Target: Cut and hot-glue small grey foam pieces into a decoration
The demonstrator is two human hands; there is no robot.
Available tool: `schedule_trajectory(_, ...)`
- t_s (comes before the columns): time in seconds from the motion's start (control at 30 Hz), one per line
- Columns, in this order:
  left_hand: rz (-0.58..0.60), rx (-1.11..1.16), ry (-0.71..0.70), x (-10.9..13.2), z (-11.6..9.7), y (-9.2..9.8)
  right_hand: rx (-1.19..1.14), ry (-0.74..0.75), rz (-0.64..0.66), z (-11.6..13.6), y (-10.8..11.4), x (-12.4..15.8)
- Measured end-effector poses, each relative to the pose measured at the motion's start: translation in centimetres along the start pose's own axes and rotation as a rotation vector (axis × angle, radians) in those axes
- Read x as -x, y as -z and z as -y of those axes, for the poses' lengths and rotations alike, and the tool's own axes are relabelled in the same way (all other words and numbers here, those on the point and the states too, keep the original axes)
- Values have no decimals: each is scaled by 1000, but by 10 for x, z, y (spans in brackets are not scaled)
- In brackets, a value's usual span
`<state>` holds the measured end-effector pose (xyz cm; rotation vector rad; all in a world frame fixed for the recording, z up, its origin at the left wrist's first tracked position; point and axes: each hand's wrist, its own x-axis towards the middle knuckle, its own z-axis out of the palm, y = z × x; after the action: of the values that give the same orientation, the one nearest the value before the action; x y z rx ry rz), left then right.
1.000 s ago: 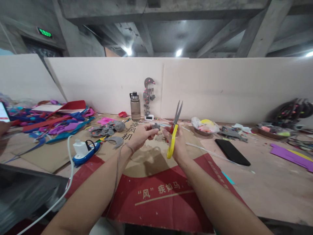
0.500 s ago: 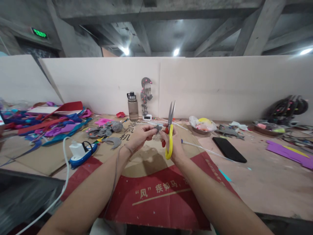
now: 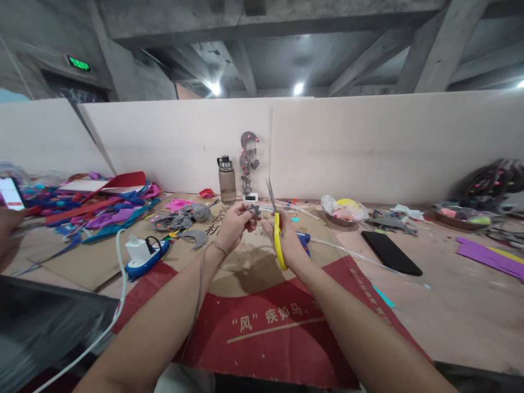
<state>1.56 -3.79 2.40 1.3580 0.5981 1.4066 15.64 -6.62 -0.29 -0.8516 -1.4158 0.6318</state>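
My left hand (image 3: pixel 232 228) is closed, pinching a small grey felt piece (image 3: pixel 255 210) between thumb and fingertips. Around my right hand (image 3: pixel 290 241) sits a pair of scissors (image 3: pixel 277 240), its yellow handle on the near side and its blades pointing up and slightly left. The right thumb reaches toward the felt piece, with a small gap between. A blue glue gun (image 3: pixel 304 239) lies partly hidden behind my right hand. Both hands are above a red and brown cardboard sheet (image 3: pixel 278 349). Left of them lie a grey crescent (image 3: pixel 195 238) and a pile of grey felt pieces (image 3: pixel 176 218).
A water bottle (image 3: pixel 226 181) stands by the white partition, beside a hanging grey felt ornament (image 3: pixel 249 155). Coloured felt scraps (image 3: pixel 102 210) and a blue power strip (image 3: pixel 145 262) lie left. Right are a bowl (image 3: pixel 344 210) and black phone (image 3: pixel 391 252). Another person's arm (image 3: pixel 7 232) shows far left.
My hands have moved apart, and the scissors now lean left. The grey piece stays in my left hand. The view has turned slightly left, bringing in a lit phone and another person's arm.
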Motion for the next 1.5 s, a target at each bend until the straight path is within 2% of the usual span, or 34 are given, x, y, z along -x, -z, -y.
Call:
schedule_trajectory(0.13, -6, 52, 16, -1, -1, 2, 127, 56, 41, -2, 5, 1)
schedule_trajectory(0.23, 7, 67, 6, -2, -1, 4, 161, 12, 60, -2, 8, 1)
schedule_trajectory(0.53, 10, 93, 27, 1, -5, 0, -119, -142, 10, 15, 6, 5)
schedule_trajectory(0.67, 27, 107, 77, 2, -5, -1, -130, -152, -69, 21, 8, 4)
schedule_trajectory(0.8, 103, 59, 93, 2, 1, -2, -149, -92, -129, 23, 11, 2)
schedule_trajectory(1.0, 218, -66, 87, 3, 9, -2, -167, -99, -105, 21, 10, 1)
schedule_trajectory(1.13, 249, -89, 103, 4, 9, -2, -181, -118, -102, 16, 9, 1)
schedule_trajectory(1.23, 214, -25, 132, 3, 8, -1, -202, -138, -124, 16, 10, 0)
schedule_trajectory(1.43, -26, 37, 119, -4, 8, 5, -311, -203, -182, 19, 9, 1)
schedule_trajectory(1.5, -53, 26, 111, -6, 7, 6, -325, -214, -201, 19, 9, 0)
